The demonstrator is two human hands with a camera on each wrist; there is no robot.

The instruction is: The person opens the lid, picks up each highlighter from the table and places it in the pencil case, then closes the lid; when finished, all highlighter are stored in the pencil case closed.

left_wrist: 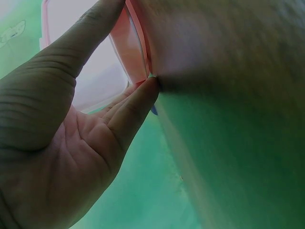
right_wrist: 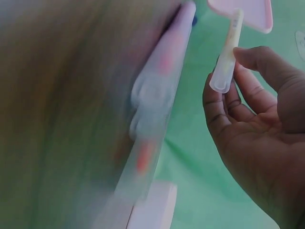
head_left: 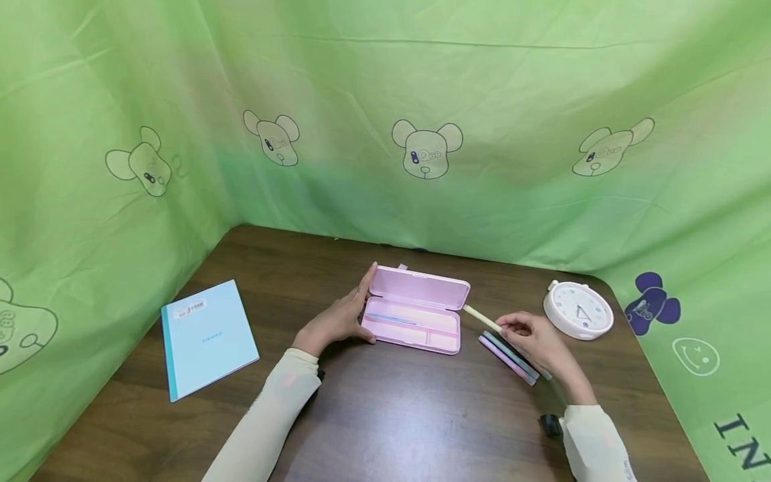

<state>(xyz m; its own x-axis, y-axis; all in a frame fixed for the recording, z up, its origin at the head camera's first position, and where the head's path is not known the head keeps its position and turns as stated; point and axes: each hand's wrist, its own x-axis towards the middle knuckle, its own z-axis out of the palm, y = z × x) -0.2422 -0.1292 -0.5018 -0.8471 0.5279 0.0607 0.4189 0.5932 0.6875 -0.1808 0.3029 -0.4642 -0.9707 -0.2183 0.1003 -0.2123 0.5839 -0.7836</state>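
An open pink pencil case (head_left: pixel 444 343) lies on the table with its lid (head_left: pixel 419 288) raised at the back. Inside its long compartment is a slim blue stick-like item (head_left: pixel 391 319). My left hand (head_left: pixel 337 320) holds the case's left end, thumb at the front corner and fingers by the lid; the left wrist view shows thumb and fingers spanning that end. Between thumb and fingers, my right hand (head_left: pixel 533 338) pinches a pale yellow pen (right_wrist: pixel 228 57), one tip pointing at the case's right side. Below that hand lie several pens (head_left: pixel 508 358), pink and grey-green, side by side, partly covered.
A white round clock (head_left: pixel 579 309) sits at the right rear of the brown table (head_left: pixel 415 415). On the left lies a light blue notebook (head_left: pixel 211 338) with a barcode label. Green printed cloth (head_left: pixel 349 73) hangs around the table's back and sides.
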